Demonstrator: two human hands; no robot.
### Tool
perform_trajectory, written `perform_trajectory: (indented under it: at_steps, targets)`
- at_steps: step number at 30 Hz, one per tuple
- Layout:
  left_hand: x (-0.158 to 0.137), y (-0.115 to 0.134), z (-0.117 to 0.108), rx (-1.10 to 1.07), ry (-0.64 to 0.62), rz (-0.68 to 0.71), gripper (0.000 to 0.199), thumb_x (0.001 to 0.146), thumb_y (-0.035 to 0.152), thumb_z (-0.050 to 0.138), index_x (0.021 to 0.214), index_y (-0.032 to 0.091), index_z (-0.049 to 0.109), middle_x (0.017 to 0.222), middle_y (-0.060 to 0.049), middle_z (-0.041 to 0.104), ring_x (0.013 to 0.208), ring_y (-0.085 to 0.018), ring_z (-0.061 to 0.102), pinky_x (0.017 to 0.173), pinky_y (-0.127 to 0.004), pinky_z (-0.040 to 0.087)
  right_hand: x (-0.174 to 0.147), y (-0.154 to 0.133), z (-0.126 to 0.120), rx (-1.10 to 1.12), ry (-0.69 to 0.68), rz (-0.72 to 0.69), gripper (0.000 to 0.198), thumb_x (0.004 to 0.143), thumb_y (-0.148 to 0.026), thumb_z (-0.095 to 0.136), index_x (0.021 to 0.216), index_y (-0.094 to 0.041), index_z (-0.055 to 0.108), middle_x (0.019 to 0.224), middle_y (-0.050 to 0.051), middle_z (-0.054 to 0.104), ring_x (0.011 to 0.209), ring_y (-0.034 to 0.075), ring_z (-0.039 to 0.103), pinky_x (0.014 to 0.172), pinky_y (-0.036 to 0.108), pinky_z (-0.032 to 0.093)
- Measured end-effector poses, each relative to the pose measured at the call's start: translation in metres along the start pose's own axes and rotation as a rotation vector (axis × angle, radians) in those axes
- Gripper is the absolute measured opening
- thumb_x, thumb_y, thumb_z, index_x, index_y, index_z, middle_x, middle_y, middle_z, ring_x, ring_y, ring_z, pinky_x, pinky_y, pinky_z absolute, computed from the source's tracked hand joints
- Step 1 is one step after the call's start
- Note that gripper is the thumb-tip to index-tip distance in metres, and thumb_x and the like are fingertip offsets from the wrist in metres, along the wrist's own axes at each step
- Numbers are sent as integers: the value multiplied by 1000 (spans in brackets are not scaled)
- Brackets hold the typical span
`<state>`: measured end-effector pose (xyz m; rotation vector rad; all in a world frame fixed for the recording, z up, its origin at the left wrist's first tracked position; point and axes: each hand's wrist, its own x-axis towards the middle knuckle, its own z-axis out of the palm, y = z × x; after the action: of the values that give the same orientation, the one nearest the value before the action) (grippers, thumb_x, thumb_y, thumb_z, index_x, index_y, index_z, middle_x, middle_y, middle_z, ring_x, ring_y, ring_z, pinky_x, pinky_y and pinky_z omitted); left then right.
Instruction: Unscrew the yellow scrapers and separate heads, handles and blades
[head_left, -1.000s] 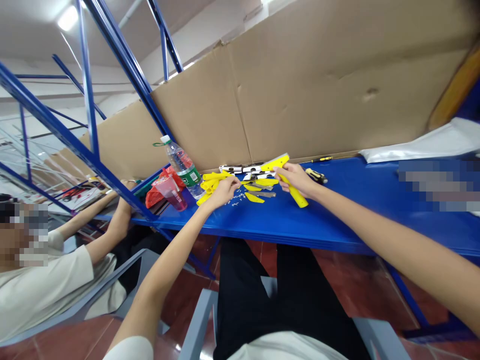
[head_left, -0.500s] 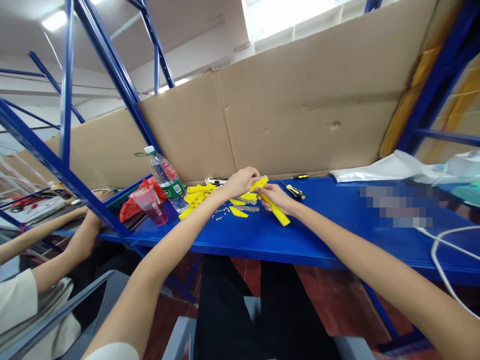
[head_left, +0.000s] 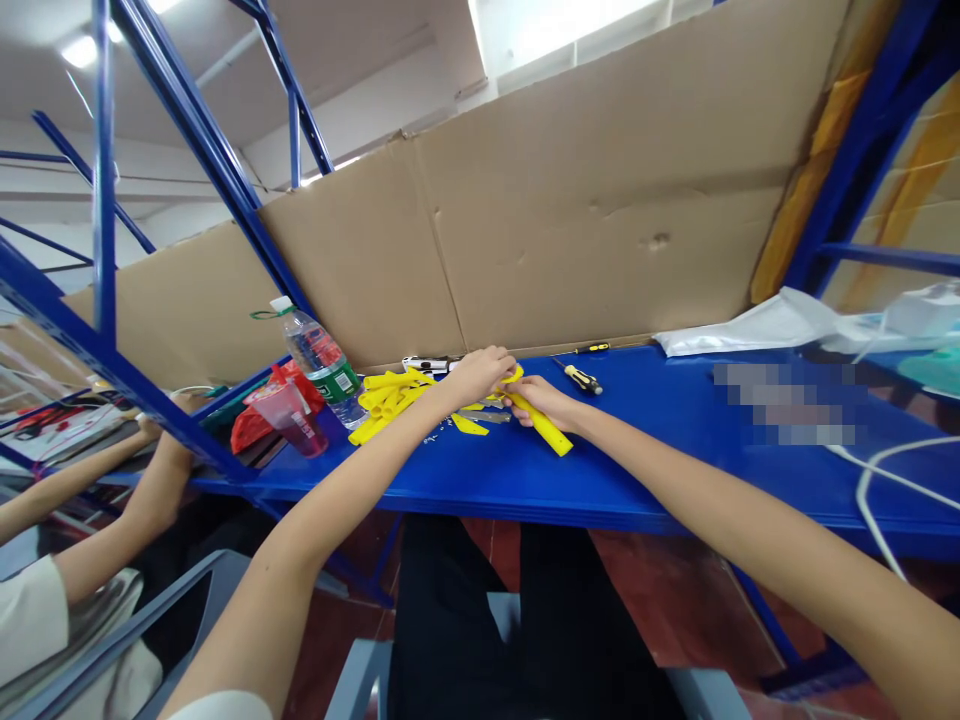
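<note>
A long yellow plastic handle [head_left: 551, 435] slants over the blue table, its lower end pointing toward me. My right hand [head_left: 544, 400] is closed around its middle. At the far end, the bent fingers of my left hand [head_left: 480, 373] pinch the handle's tip; whether a smaller part sits between them is hidden. Beside my left forearm lies a pile of similar yellow handles [head_left: 386, 402]. Below my hands are flat yellow pieces [head_left: 470, 425] and grey metal pieces, with tiny pale bits scattered near them. A yellow-and-black screwdriver [head_left: 582, 379] lies right of my right hand.
A thinner screwdriver [head_left: 596, 348] and a white-and-black tool [head_left: 427, 365] lie along the cardboard wall [head_left: 570, 230]. Left stand a water bottle [head_left: 330, 375] and a pink cup [head_left: 296, 420]. A white cable [head_left: 870, 490] crosses the right side. Another person's arm [head_left: 154, 490] is at far left.
The left hand has closed in over the handle's far end, now covering more of it. The right hand keeps its grip, tilting the handle slightly. The view has shifted a little.
</note>
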<state>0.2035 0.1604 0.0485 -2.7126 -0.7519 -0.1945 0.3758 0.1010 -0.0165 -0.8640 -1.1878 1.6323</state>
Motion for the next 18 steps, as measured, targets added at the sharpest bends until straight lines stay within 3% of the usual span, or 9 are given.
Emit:
perform_trajectory:
  at_steps: [7, 14, 18]
  targets:
    - [3, -4, 10, -139, 32, -3, 23, 108, 15, 55, 113, 17, 77, 116, -13, 79, 110, -27, 72, 98, -37, 55, -1, 2, -4, -3, -37, 39, 24, 99, -24, 81, 96, -21, 57, 72, -1, 63, 44, 8, 45, 36, 21, 37]
    - [10, -18, 11, -356, 28, -12, 14, 98, 13, 65, 101, 19, 78, 105, -9, 81, 98, -23, 74, 90, -34, 54, 0, 3, -5, 5, -55, 54, 19, 102, -22, 76, 95, -20, 58, 73, 0, 63, 44, 8, 44, 36, 21, 38]
    - [8, -23, 11, -554, 129, -62, 11, 100, 18, 67, 100, 18, 78, 98, -7, 82, 91, -20, 73, 90, -33, 54, 0, 1, -5, 22, -74, 50, 16, 102, -21, 75, 97, -20, 59, 74, 0, 64, 45, 8, 44, 37, 20, 37]
